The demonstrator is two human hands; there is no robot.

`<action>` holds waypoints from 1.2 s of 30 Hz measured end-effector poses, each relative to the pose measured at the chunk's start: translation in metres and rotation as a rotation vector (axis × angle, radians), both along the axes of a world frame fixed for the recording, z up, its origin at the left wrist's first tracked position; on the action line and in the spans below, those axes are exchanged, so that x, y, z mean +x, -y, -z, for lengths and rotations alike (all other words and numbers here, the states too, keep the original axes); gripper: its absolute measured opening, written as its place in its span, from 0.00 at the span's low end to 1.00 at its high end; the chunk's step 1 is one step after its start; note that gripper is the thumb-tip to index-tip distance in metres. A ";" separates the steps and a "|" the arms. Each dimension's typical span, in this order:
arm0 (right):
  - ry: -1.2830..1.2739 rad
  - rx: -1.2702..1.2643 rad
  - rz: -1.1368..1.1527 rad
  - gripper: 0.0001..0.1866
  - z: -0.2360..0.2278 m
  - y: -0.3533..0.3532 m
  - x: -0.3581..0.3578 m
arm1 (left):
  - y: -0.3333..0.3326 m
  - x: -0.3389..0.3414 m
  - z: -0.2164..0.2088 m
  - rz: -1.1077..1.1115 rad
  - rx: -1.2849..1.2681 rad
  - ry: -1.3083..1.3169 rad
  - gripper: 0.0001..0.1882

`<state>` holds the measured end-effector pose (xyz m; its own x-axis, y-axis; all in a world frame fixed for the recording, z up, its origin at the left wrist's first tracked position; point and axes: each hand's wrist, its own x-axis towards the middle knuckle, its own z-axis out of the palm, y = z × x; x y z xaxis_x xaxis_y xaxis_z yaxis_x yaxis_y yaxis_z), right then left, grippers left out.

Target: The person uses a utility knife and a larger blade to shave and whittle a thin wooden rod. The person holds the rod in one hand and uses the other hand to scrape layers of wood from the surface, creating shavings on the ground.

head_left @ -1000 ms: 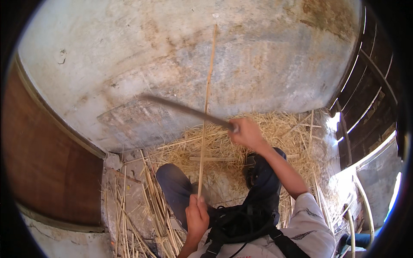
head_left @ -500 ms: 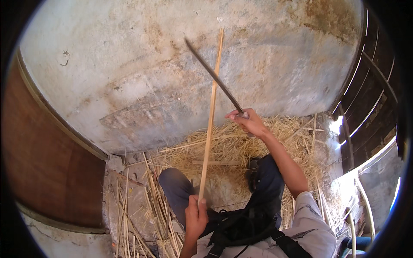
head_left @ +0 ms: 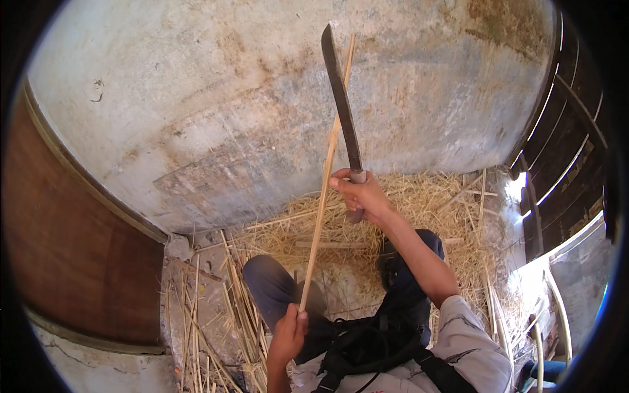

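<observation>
My left hand [head_left: 288,333], low in the view, is closed round the near end of a long, thin wooden strip [head_left: 319,223], probably split bamboo. The strip slants up and away, its far end in front of the wall. In my right hand [head_left: 363,196] I grip the handle of a machete [head_left: 343,98] with a long dark blade pointing up and slightly left. Its blade crosses over the upper part of the strip from my viewpoint; whether they touch I cannot tell. My right fingertips are close beside the strip's middle.
Pale straw-like shavings [head_left: 419,203] cover the floor before a stained plaster wall [head_left: 249,131]. Several cut strips [head_left: 242,308] lie left of my knees. A brown wooden panel [head_left: 78,229] stands at left, dark slatted boards [head_left: 567,150] at right, with curved poles [head_left: 557,295] below them.
My right hand has shifted left and slightly nearer, and the machete has turned more upright, showing its flat side. The strip's far end has tilted right; my left hand has moved slightly left.
</observation>
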<state>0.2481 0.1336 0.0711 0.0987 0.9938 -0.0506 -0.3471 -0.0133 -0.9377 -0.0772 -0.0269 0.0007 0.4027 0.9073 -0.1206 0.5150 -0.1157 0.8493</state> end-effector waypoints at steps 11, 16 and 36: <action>-0.080 0.155 0.104 0.15 -0.003 0.025 -0.017 | -0.020 -0.028 -0.025 -0.054 0.028 -0.046 0.09; -0.130 0.148 0.155 0.08 -0.018 0.051 -0.038 | -0.021 0.001 -0.057 -0.188 0.368 0.020 0.22; 1.180 0.579 0.163 0.27 0.016 0.109 -0.020 | -0.040 0.078 -0.057 -0.302 0.163 0.465 0.11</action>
<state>0.2277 0.0241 0.0552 -0.0897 0.8151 0.5723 0.7157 0.4524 -0.5321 0.0005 0.0131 0.0576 0.1005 0.9823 0.1580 0.1223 -0.1698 0.9779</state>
